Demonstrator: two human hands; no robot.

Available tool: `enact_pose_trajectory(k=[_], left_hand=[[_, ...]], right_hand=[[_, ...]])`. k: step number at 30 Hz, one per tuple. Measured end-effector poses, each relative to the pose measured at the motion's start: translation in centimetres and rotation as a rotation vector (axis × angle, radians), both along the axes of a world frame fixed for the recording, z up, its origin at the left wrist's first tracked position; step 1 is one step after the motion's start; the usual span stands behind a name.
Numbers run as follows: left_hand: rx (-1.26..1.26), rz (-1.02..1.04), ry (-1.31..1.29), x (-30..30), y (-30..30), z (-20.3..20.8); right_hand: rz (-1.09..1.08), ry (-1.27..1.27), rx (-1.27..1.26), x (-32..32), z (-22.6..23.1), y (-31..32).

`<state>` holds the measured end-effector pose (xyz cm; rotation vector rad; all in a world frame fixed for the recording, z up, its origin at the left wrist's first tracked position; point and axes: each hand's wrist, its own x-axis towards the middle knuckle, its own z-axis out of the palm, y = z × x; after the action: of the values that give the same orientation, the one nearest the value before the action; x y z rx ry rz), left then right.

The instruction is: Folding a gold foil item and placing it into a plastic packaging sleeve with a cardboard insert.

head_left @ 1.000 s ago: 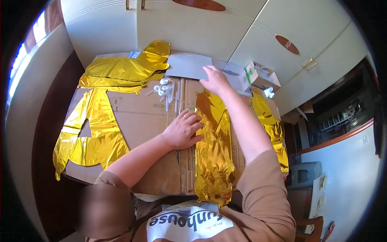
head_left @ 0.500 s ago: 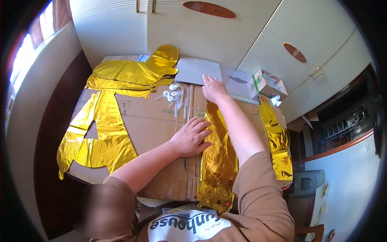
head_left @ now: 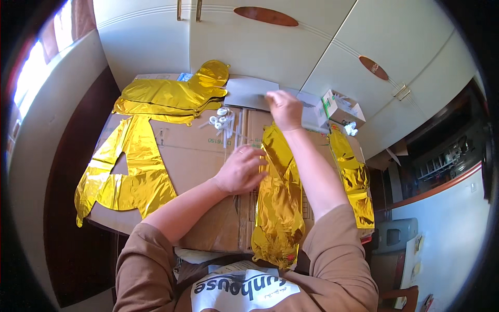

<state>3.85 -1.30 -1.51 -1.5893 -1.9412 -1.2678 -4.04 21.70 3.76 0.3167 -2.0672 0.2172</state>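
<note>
On the worktop, flattened brown cardboard covers most of the surface, with small dark print near its middle. Left hand lies flat, fingers spread and holding nothing, pressing the left edge of a long gold foil strip that runs from mid-cardboard down over the near edge toward the person's lap. Right hand reaches to the strip's far end, fingers curled over the foil tip; whether they pinch it I cannot tell. Just beyond that hand lies a flat grey sheet, and to its right stands a small white box with a green stripe on its side, flap open, near the far right corner. A second gold strip lies along the right edge of the worktop. At far left, a gold foil piece shaped like a letter with a triangular hole lies flat, and behind it a stack of folded gold foil rests partly on a pale packet with a blue corner. Between stack and hands sits a cluster of small white rings and clear straws.
</note>
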Motion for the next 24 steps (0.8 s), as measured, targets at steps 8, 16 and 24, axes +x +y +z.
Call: enact_pose_trajectory(k=[8,16,24], left_hand=[[0.872,-0.118,-1.247,0.1,-6.9,7.6],[-0.11,-0.067,-1.12,6.2,-9.8,10.3],[-0.723,0.2,-0.498,10.2,-5.8,11.2]], right_hand=[[0.521,-0.601,-1.379,16.0,8.2,-4.7],[0.68,-0.657,-1.755,30.1,4.5,-5.7],[0.392,-1.165,-1.222,38.8,4.4,-3.9]])
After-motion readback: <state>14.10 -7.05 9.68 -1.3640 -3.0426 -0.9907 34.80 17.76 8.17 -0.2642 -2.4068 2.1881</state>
